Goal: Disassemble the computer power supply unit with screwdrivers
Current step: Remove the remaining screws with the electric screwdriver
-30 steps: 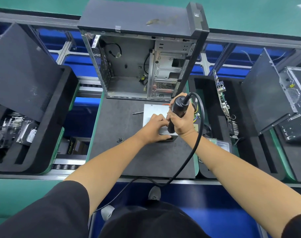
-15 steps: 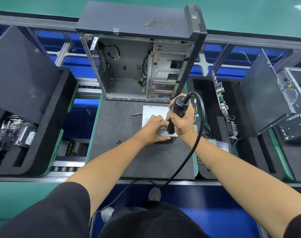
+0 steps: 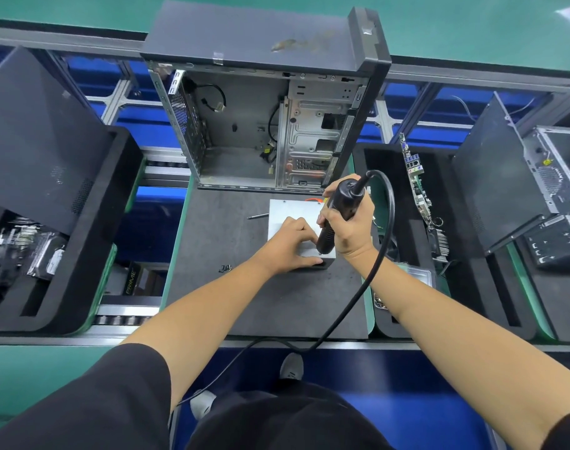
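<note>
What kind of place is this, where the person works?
Probably a computer disassembly or recycling line. An emptied tower case stands on the work mat, foam trays at both sides hold removed parts such as a motherboard, and roller tracks run beneath.

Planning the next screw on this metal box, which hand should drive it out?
The right hand: it already grips the electric screwdriver, tip down at the power supply's near corner. The left hand rests on the box, steadying it.

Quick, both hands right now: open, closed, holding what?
Left hand: open, fingers pressing down on the power supply unit.
Right hand: closed around the electric screwdriver.
</note>
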Action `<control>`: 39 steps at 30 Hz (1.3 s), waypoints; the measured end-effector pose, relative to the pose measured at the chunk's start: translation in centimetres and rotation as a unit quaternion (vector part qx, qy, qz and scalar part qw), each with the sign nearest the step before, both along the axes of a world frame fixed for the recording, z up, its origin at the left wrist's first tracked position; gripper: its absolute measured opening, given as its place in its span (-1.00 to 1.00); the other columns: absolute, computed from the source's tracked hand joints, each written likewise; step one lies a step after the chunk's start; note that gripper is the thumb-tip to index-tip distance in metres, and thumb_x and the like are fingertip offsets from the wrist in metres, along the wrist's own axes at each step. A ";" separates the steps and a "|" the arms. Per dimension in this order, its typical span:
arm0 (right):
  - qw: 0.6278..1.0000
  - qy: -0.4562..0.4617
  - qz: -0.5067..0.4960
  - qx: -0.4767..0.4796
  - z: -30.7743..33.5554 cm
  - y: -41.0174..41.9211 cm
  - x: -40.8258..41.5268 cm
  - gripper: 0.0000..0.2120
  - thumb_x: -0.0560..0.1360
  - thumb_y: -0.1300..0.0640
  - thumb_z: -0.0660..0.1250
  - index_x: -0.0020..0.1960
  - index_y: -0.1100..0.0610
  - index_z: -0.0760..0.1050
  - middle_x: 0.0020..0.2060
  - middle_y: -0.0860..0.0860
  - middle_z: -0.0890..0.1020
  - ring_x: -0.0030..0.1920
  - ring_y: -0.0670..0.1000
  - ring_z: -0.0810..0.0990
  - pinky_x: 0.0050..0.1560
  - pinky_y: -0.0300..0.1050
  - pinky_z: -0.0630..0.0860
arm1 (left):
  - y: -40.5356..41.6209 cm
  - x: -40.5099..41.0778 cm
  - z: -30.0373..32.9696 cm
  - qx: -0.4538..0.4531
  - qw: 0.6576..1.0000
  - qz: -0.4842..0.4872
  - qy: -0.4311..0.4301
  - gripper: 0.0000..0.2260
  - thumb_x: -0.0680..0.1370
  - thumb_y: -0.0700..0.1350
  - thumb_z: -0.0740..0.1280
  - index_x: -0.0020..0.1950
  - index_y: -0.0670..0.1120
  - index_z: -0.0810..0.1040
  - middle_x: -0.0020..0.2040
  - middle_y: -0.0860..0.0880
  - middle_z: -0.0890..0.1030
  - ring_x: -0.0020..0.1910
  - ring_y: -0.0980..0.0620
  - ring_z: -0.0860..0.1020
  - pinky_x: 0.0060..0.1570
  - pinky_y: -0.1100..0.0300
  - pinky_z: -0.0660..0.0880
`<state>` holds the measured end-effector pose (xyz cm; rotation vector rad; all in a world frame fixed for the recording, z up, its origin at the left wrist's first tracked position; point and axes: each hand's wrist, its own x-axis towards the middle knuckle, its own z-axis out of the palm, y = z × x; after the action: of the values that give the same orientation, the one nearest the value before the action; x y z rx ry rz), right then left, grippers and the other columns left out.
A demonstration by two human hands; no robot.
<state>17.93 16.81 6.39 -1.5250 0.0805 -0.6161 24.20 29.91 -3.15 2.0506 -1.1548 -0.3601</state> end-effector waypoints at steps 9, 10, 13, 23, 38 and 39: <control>1.000 0.013 -0.006 0.022 0.3 0.3 -0.1 -0.67 0.32 0.47 0.25 0.00 0.16 0.37 -0.21 -0.12 0.57 -0.47 0.03 0.49 -0.40 -0.09 0.48 | -0.1 -0.1 -0.2 0.000 1.000 0.014 0.011 -0.78 0.44 0.09 0.58 -0.03 0.02 0.69 -0.03 0.10 0.50 0.05 -0.07 0.45 0.16 0.14 0.37; 1.000 0.012 -0.007 0.026 0.4 0.3 -0.1 -0.67 0.32 0.47 0.25 -0.01 0.15 0.36 -0.22 -0.11 0.57 -0.47 0.05 0.48 -0.40 -0.08 0.48 | -0.1 -0.1 -0.2 -0.003 1.000 0.020 0.016 -0.79 0.44 0.08 0.59 -0.04 0.03 0.69 -0.03 0.11 0.50 0.05 -0.06 0.45 0.15 0.17 0.36; 0.999 0.009 -0.013 0.051 0.7 0.5 -0.1 -0.67 0.32 0.47 0.24 -0.02 0.15 0.35 -0.22 0.04 0.51 -0.47 0.07 0.45 -0.40 -0.06 0.45 | -0.2 -0.3 -0.2 -0.011 0.999 0.033 0.032 -0.82 0.42 0.06 0.60 -0.07 0.06 0.70 -0.03 0.12 0.52 0.06 -0.05 0.46 0.16 0.27 0.32; 0.997 -0.010 -0.017 0.074 0.7 0.5 -0.2 -0.69 0.32 0.48 0.22 -0.01 0.21 0.37 -0.22 0.12 0.47 -0.50 0.01 0.47 -0.43 -0.12 0.46 | -0.2 -0.2 0.0 -0.021 0.999 0.037 0.031 -0.80 0.38 0.02 0.64 -0.09 0.01 0.72 -0.04 0.10 0.57 0.03 0.01 0.46 0.14 0.30 0.29; 0.991 -0.089 -0.019 0.101 1.5 -0.5 1.2 -0.70 0.34 0.49 0.18 0.00 0.23 0.40 -0.25 0.11 0.50 -0.53 0.07 0.47 -0.43 -0.14 0.47 | 0.0 -0.3 0.2 -0.053 0.998 0.035 0.018 -0.82 0.38 -0.04 0.64 -0.06 0.01 0.75 -0.09 0.15 0.54 0.02 0.34 0.35 0.09 0.38 0.28; 0.991 -0.091 -0.013 0.097 1.8 -0.6 1.4 -0.70 0.34 0.50 0.18 0.02 0.26 0.40 -0.24 0.12 0.49 -0.53 0.07 0.47 -0.43 -0.13 0.47 | 0.1 -0.3 0.2 -0.053 0.998 0.038 0.020 -0.82 0.38 -0.03 0.64 -0.06 0.02 0.75 -0.09 0.19 0.52 0.02 0.33 0.35 0.09 0.40 0.28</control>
<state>19.32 16.23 8.16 -1.2764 0.0197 -0.7445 23.86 29.99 -2.91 1.9802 -1.0465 -0.2950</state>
